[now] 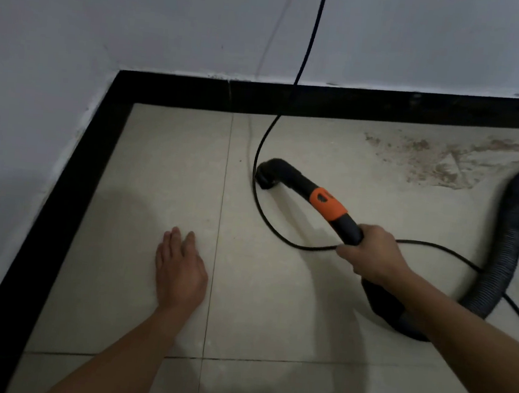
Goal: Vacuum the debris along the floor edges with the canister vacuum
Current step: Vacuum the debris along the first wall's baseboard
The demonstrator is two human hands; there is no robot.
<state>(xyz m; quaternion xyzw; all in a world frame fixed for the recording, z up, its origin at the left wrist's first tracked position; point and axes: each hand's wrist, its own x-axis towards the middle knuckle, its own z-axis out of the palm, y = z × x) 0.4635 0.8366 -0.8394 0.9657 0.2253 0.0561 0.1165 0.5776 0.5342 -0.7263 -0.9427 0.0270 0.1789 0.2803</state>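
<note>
Pale painted wall (75,52) meets a matte black skirting strip (73,178) in this corner, above glossy cream floor tiles (159,171). My left hand (181,271) lies flat and open on the tile, fingers straight; on that sheen it could slip if I lean on it. The thin black power cord (255,164) drops down the wall and curls just beside the mouth of the curved black plastic vacuum nozzle with the orange collar (289,173), which seems to sit mouth-down on the floor. Suction or a careless sweep could snag the cord. My right hand (370,254) is wrapped round the nozzle's handle end. The gritty, sandy brown debris (429,162) lies further right by the skirting, well apart from the nozzle. The ribbed black hose (506,251) loops near it and may smear it.
</note>
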